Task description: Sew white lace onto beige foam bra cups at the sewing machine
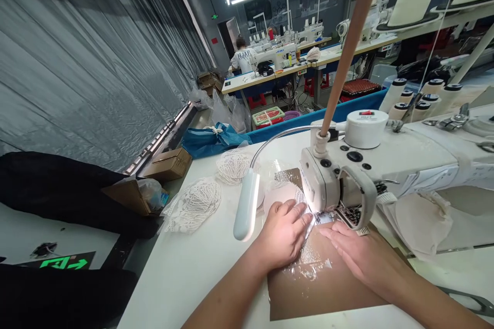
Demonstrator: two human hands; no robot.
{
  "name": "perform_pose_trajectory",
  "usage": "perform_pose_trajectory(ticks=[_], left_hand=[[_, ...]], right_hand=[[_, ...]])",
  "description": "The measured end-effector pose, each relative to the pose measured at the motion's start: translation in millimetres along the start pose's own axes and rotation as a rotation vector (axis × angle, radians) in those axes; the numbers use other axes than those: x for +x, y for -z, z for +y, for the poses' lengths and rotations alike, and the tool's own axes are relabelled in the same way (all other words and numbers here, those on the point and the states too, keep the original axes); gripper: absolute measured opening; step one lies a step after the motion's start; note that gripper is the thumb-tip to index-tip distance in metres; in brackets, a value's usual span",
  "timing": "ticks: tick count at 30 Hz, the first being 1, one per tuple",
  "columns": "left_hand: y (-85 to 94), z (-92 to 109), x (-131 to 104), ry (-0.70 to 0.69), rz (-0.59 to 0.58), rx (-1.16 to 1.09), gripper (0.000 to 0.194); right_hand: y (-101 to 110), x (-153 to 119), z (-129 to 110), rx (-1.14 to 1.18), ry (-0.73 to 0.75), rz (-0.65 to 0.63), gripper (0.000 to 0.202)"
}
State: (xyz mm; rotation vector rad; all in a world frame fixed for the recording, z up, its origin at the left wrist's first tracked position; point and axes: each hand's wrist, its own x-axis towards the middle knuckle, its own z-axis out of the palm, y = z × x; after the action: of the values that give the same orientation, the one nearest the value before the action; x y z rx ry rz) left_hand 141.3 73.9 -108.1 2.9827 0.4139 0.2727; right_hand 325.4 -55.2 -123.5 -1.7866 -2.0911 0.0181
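Observation:
At the sewing machine [320, 180], my left hand [285, 231] presses down on a pale, rounded fabric piece with lace, like a bra cup [281, 194]. Its fingers curl over the lace edge just left of the needle area. My right hand [357, 252] lies on the brown plate [297, 298], fingers stretched forward beside the presser foot. Nothing shows in its grasp. The machine head hides the needle and part of the cloth. A lit gooseneck lamp [247, 205] hangs left of my left hand.
Stacked white lace pieces [193, 203] lie on the table's left side. Pale cups [419, 221] rest right of the machine head. Scissors [469, 298] sit near my right forearm. Thread cones [393, 95] stand behind; a person [242, 56] sits at a far bench.

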Motion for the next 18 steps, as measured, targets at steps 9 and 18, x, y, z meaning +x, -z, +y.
perform_pose_trajectory(ticks=[9,18], left_hand=[[38.1,23,-6,0.183,-0.203,-0.115,0.044],[31.9,38,-8,0.137,-0.211,-0.133,0.033]], right_hand=[[0,-5,3,0.010,-0.046,-0.055,0.036],[8,-7,7,0.044,-0.036,-0.057,0.031]])
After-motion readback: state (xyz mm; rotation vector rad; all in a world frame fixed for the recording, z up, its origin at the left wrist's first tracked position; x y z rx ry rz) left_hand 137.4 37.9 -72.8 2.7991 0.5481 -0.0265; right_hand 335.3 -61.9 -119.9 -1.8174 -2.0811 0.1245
